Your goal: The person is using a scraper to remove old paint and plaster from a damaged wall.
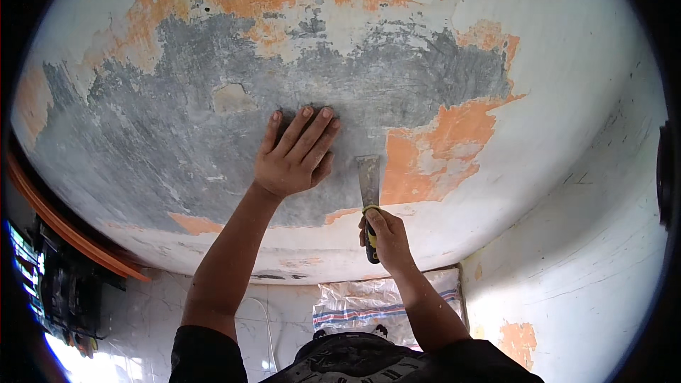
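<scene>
Before me is a wall (333, 85) whose white and orange paint has come off over a wide patch, baring grey plaster. My left hand (294, 152) lies against the grey area, fingers stretched and slightly spread, holding nothing. My right hand (386, 237) is closed round the black and yellow handle of a putty knife (369, 179). Its metal blade points up, with the tip at the grey plaster just left of an orange paint area (411, 167). Whether the blade edge presses on the wall cannot be made out.
A side wall (582, 262) with a peeled orange spot meets this wall at the right. Below lies a striped plastic sack (340, 305) on the light tiled floor (149, 312), near a pale cable (269, 333). An orange-brown frame edge (71, 223) curves along the left, beside dark items (64, 291).
</scene>
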`<state>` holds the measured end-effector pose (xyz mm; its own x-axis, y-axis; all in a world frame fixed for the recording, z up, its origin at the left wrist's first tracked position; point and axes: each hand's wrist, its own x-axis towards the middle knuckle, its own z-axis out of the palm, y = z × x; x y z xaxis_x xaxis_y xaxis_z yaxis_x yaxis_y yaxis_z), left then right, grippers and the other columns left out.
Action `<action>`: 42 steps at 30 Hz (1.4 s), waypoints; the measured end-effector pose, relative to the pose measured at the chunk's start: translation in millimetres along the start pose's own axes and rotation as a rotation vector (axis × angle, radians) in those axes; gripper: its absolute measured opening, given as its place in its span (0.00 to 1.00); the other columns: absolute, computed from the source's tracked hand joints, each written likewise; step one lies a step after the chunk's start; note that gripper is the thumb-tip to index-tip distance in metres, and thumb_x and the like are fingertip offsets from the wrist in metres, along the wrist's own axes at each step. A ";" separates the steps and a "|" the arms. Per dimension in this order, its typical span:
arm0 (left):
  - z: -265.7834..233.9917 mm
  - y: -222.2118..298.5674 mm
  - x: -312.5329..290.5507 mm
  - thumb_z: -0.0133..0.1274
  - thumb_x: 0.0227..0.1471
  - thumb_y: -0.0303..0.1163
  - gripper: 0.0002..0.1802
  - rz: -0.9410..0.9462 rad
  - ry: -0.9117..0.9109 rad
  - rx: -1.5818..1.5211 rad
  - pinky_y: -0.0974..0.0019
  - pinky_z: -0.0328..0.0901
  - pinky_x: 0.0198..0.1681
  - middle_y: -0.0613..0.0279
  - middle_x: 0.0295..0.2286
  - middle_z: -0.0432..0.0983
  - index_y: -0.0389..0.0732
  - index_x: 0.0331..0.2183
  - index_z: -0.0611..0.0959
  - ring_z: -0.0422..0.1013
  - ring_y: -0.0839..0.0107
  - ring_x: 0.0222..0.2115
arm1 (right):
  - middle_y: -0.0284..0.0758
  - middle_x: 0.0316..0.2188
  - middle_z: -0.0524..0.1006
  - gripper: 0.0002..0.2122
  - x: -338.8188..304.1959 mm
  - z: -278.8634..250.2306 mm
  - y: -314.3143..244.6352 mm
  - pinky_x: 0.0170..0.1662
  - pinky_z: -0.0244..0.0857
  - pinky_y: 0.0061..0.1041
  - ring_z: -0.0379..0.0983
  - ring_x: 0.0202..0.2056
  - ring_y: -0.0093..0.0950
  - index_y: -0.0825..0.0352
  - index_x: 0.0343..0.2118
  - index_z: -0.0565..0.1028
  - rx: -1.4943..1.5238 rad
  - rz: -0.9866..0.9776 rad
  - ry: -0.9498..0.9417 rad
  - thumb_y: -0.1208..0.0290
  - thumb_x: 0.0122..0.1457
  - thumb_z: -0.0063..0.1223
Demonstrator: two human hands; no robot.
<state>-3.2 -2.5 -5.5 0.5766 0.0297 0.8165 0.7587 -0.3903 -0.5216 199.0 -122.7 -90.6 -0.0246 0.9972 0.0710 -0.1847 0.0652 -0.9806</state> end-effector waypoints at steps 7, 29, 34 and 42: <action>-1.1 -1.0 -0.1 0.46 0.57 0.46 0.25 -0.009 -0.008 -0.020 0.45 0.43 0.67 0.65 0.59 0.65 0.52 0.55 0.76 0.59 0.61 0.61 | 0.30 0.20 0.71 0.17 17.3 11.1 -53.2 0.25 0.64 0.21 0.70 0.20 0.20 0.68 0.29 0.72 0.045 -0.104 -0.076 0.59 0.68 0.44; -1.8 2.6 1.5 0.45 0.57 0.45 0.26 -0.006 -0.013 -0.007 0.45 0.45 0.66 0.64 0.59 0.65 0.51 0.56 0.76 0.58 0.61 0.62 | 0.30 0.19 0.71 0.17 2.2 -9.8 2.3 0.23 0.62 0.20 0.70 0.19 0.19 0.69 0.28 0.72 0.006 -0.031 0.011 0.59 0.68 0.43; -0.5 -2.1 -1.5 0.45 0.57 0.45 0.26 -0.008 -0.015 -0.005 0.44 0.45 0.66 0.64 0.59 0.65 0.51 0.55 0.76 0.58 0.61 0.62 | 0.30 0.18 0.71 0.17 17.4 7.4 -47.7 0.23 0.62 0.21 0.69 0.19 0.19 0.69 0.28 0.72 -0.028 -0.114 -0.010 0.59 0.68 0.44; 0.9 2.1 -0.7 0.45 0.58 0.46 0.26 -0.006 -0.016 0.009 0.44 0.45 0.66 0.65 0.59 0.65 0.51 0.55 0.76 0.59 0.61 0.62 | 0.30 0.18 0.71 0.17 -0.1 -3.4 -4.1 0.23 0.62 0.20 0.70 0.19 0.19 0.69 0.28 0.73 -0.052 0.010 0.059 0.59 0.68 0.43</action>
<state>-1.7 -2.5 -7.4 0.5767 0.0470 0.8156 0.7650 -0.3813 -0.5190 203.1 -123.0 -87.1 0.0320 0.9981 0.0518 -0.1338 0.0556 -0.9894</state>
